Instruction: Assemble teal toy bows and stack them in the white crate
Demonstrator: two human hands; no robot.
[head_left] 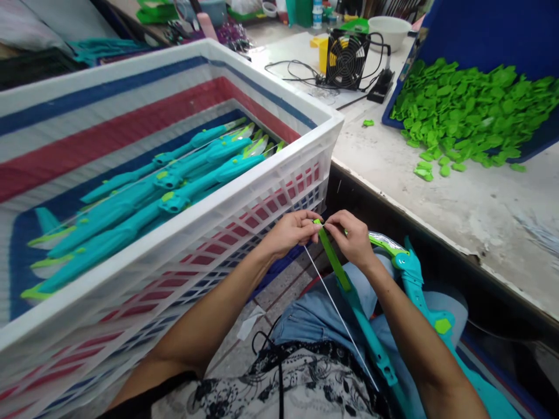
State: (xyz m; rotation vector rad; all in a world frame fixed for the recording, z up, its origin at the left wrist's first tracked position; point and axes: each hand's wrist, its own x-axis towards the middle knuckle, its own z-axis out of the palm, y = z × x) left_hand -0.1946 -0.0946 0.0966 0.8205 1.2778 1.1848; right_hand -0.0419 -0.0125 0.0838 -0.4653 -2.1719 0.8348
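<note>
A teal and green plastic toy bow lies across my lap, its green limb (332,259) pointing away from me. At the limb's tip, my left hand (293,230) is closed in a pinch on a thin white string (336,308). The string runs from there back toward my waist beside the teal arm (369,334). Just to the right, my right hand (351,235) is also closed, thumb and finger pinching the string at the tip. Under my right forearm shows another teal part (411,273) with a green hexagonal piece (442,326). Fingers partly hide the string's end.
On my left stands a white plastic crate (334,119) with a striped liner, holding several teal toy bows (174,198). The worktable (371,151) on the right carries a tipped blue bin (471,35) of small green pieces (480,110), a black fan (347,58) and cables.
</note>
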